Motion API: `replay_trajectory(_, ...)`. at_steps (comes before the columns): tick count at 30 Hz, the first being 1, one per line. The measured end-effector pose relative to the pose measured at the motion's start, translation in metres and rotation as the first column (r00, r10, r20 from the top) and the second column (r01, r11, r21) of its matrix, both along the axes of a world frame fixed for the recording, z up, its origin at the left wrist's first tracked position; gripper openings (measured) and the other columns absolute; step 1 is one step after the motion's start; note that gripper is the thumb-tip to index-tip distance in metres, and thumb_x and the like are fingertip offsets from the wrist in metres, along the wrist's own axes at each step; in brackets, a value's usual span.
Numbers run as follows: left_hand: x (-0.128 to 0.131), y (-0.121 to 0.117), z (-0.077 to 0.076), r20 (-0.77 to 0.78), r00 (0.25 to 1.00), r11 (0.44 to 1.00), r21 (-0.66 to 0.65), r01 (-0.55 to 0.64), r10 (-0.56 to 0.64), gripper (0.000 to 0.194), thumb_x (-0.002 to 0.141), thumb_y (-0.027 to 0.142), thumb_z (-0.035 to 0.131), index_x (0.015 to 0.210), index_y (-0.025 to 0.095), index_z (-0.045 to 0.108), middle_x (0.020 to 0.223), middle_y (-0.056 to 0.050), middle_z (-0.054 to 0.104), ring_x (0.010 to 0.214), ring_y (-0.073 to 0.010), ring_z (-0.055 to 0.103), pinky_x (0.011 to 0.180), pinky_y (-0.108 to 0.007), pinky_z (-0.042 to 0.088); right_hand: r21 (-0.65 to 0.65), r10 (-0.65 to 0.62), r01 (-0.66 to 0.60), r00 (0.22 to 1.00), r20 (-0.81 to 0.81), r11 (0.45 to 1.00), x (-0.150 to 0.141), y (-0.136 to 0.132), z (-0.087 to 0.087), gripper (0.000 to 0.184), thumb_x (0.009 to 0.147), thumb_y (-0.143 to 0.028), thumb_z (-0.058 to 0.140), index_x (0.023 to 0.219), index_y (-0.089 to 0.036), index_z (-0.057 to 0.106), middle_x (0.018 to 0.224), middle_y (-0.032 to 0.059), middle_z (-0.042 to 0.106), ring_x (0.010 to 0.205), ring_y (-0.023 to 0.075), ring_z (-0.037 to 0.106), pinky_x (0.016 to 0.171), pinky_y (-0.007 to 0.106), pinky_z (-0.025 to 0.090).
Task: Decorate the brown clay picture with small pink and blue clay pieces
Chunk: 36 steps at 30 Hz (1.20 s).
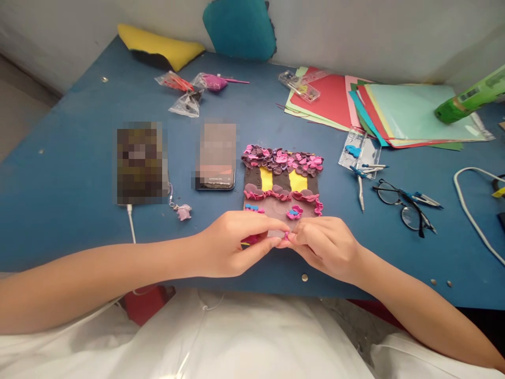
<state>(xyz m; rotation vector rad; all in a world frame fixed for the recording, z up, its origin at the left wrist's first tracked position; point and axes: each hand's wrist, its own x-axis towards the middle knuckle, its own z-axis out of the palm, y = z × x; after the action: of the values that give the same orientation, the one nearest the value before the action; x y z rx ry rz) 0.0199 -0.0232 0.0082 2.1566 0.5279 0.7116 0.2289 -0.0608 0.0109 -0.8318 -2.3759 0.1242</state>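
Observation:
A clay picture [282,181] lies on the blue table [79,158], with pink and purple petals along its top, yellow and brown stripes, and a pink ruffle below. My left hand [231,243] and my right hand [325,246] meet at its near edge. Their fingertips pinch a tiny pink clay piece [286,236] together. My left hand covers the picture's lower left corner.
Two phones [216,156] [141,162] lie left of the picture, one on a white cable with a charm. Glasses [402,202], a compass [361,179] and a clear case sit to the right. Coloured paper sheets [394,110], a green glue gun [469,97] and clay bags [189,89] lie farther back.

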Motion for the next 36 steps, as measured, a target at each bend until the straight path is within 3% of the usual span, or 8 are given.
replay_trajectory(7,-0.001,0.007,-0.006,0.009,0.999,0.934,0.356,0.034,-0.04,0.021,0.091,0.012,0.045,0.099,0.014,0.064,0.062,-0.002,0.064,0.053,-0.0111,0.055,0.051,-0.021,0.041,-0.016,0.031,-0.031,0.999,0.008,0.999,-0.001,0.0,0.001,0.026,0.093,-0.015,0.051,0.07,-0.021,0.041,0.052,-0.004,0.055,0.046,0.008,0.046,0.047,0.021,0.035)
replay_trajectory(11,-0.002,0.009,-0.004,0.028,0.999,0.914,0.405,0.006,-0.019,0.015,0.091,0.016,0.05,0.091,0.014,0.066,0.061,-0.003,0.064,0.052,-0.0117,0.055,0.049,-0.022,0.04,-0.046,0.029,-0.033,0.996,-0.083,0.998,-0.001,0.002,0.002,0.021,0.089,-0.027,0.062,0.076,-0.019,0.047,0.057,-0.0021,0.059,0.049,0.0087,0.051,0.048,0.022,0.04)
replay_trajectory(15,-0.003,0.008,0.0,0.101,0.991,0.967,0.231,-0.111,0.089,0.012,0.088,0.014,0.055,0.088,0.015,0.068,0.069,-0.003,0.071,0.059,-0.0099,0.061,0.057,-0.018,0.048,-0.065,-0.03,0.022,0.992,-0.122,0.998,0.002,0.004,0.003,0.037,0.083,-0.049,0.064,0.095,-0.015,0.055,0.064,0.0018,0.064,0.055,0.0123,0.058,0.053,0.025,0.048)
replay_trajectory(18,-0.003,0.008,0.005,0.043,0.974,0.975,-0.002,-0.221,0.221,0.011,0.085,0.019,0.06,0.083,0.016,0.071,0.071,-0.001,0.072,0.058,-0.0087,0.062,0.054,-0.015,0.049,-0.037,-0.071,0.067,0.99,-0.124,0.997,0.003,0.006,0.002,0.027,0.087,-0.029,0.064,0.107,-0.014,0.053,0.077,0.0055,0.069,0.065,0.0139,0.064,0.059,0.025,0.052)
replay_trajectory(20,-0.002,0.008,0.007,-0.023,0.966,0.95,-0.178,-0.258,0.258,0.013,0.083,0.024,0.062,0.081,0.017,0.073,0.065,0.0,0.07,0.053,-0.008,0.059,0.048,-0.014,0.046,0.009,-0.078,0.08,0.989,-0.126,0.997,0.003,0.007,0.0,0.023,0.087,-0.016,0.061,0.109,-0.016,0.053,0.083,0.0063,0.07,0.071,0.0141,0.065,0.063,0.025,0.053)
replay_trajectory(25,0.0,0.008,0.009,-0.074,0.968,0.821,-0.516,-0.245,0.242,0.015,0.078,0.03,0.066,0.077,0.017,0.074,0.065,0.0,0.069,0.055,-0.0083,0.058,0.048,-0.014,0.048,0.065,-0.074,0.081,0.992,-0.107,0.995,0.001,0.008,-0.003,0.012,0.087,-0.011,0.058,0.098,-0.016,0.056,0.077,0.0049,0.069,0.066,0.0133,0.064,0.061,0.024,0.052)
replay_trajectory(29,0.001,0.009,0.009,-0.101,0.963,0.736,-0.626,-0.258,0.252,0.022,0.075,0.035,0.07,0.07,0.014,0.071,0.062,0.0,0.065,0.054,-0.0084,0.056,0.048,-0.015,0.049,0.073,-0.079,0.086,0.993,-0.092,0.994,0.003,0.007,-0.001,0.015,0.086,-0.005,0.054,0.096,-0.015,0.058,0.077,0.0051,0.069,0.066,0.0131,0.063,0.061,0.024,0.052)
replay_trajectory(36,0.0,0.01,0.009,-0.101,0.969,0.743,-0.626,-0.238,0.225,0.02,0.076,0.035,0.069,0.077,0.015,0.074,0.067,-0.001,0.068,0.058,-0.0089,0.057,0.051,-0.016,0.048,0.065,-0.105,0.112,0.99,-0.099,0.992,0.002,0.007,0.001,0.004,0.092,-0.017,0.054,0.089,-0.015,0.056,0.066,0.0033,0.065,0.059,0.0121,0.06,0.057,0.022,0.05)
